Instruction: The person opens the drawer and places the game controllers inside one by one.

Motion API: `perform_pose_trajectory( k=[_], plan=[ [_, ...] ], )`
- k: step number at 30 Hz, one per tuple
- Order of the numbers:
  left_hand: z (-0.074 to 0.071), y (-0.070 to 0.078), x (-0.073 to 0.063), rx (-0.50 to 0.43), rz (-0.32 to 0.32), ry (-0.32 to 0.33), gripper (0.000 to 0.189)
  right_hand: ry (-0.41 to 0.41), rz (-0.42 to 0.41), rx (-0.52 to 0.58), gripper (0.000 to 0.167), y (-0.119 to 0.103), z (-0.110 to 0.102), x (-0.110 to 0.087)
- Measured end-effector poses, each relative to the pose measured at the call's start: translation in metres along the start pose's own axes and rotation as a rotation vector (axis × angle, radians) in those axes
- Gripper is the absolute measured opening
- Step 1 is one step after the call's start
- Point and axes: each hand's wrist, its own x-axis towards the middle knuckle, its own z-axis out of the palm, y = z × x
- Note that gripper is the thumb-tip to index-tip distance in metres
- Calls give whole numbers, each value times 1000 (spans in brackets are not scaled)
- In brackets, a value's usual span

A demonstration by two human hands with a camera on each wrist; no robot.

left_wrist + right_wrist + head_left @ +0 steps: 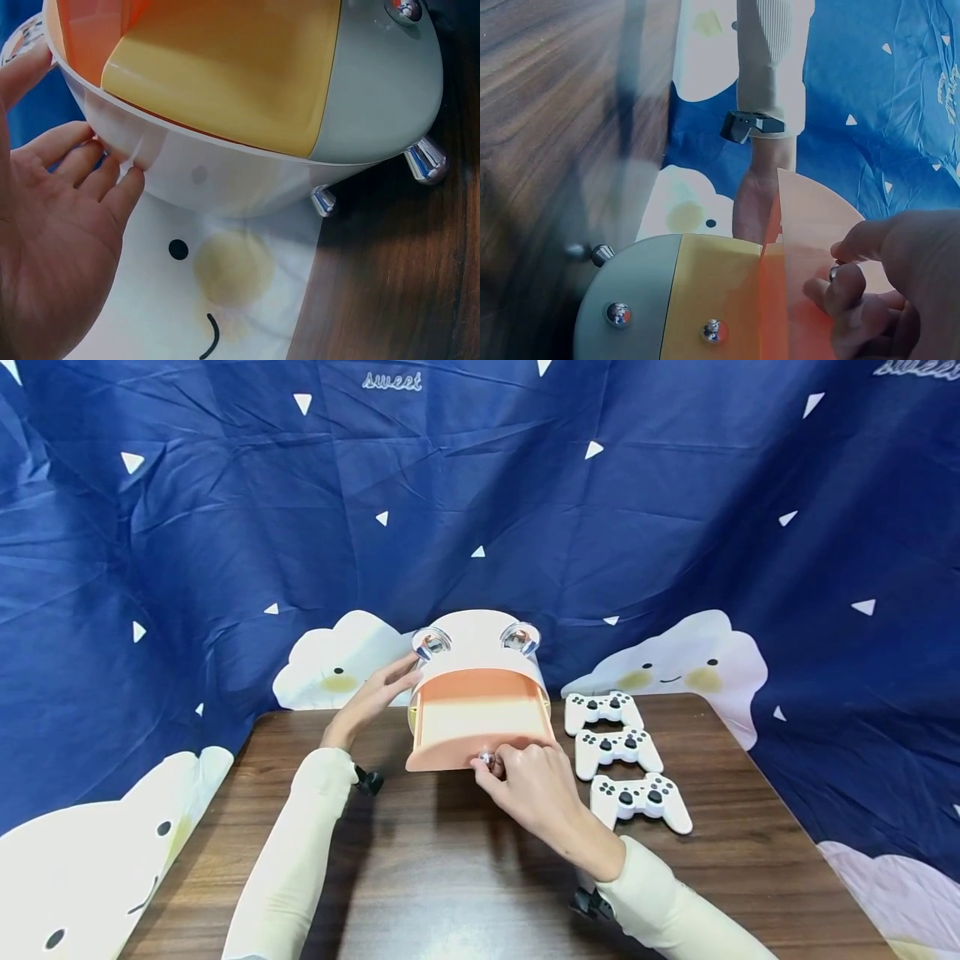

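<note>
A small white drawer cabinet (480, 635) stands at the back of the table, with two round chrome-rimmed eyes on its top. Its top drawer (450, 755), peach-orange with a rounded front, is pulled out toward me. My right hand (536, 785) pinches the chrome knob (487, 758) of that drawer between thumb and fingers. Against the cabinet's left side lie the fingertips of my left hand (375, 693), the fingers extended. Below the orange drawer, a yellow drawer (712, 285) and a grey-green drawer (634, 289) sit pushed in, each with its own knob.
Three white game controllers (618, 750) are lined up on the table (450, 877), right of the cabinet and beside my right hand. Short chrome feet (426, 161) hold the cabinet up. A blue cloth (480, 485) with clouds and triangles hangs close behind the table.
</note>
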Motion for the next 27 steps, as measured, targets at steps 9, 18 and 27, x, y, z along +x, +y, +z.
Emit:
perform_pose_trajectory(
  k=[9,18,27],
  plan=[
    [-1,-1,2,-3,5,-5,68,-64,31,-5,50,0,0,-5],
    [-1,0,-1,-2,-1,2,71,-157,48,17,45,3,-4,-9],
    [0,0,0,-30,16,-11,66,-257,121,73,33,13,-29,-7]
  ],
)
